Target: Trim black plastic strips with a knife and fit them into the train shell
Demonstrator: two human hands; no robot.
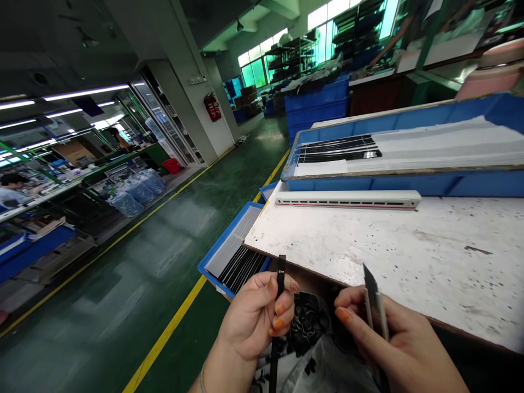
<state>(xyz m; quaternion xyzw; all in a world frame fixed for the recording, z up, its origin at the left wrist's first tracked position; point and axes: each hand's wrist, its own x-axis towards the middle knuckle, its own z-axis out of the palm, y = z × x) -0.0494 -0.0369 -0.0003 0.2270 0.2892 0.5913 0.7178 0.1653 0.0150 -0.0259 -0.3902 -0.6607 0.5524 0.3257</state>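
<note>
My left hand [257, 311] is closed round a thin black strip [280, 270], whose top end sticks up above the fingers and whose lower part hangs down over my lap. In my right hand [393, 333] is a craft knife [371, 286], its dark pointed blade turned upward. Both hands are in front of the near edge of the white worktable [368, 240], apart from each other. On that table a white model train car [347, 200] with dark windows and a red line lies lengthwise, touched by neither hand.
Behind the train car stands a blue tray [409, 183] holding black strips [339, 150] on white sheets. Lower left, another blue tray [210, 267] holds more strips. A green floor aisle with yellow lines runs at left. A person [16, 191] sits at a far bench.
</note>
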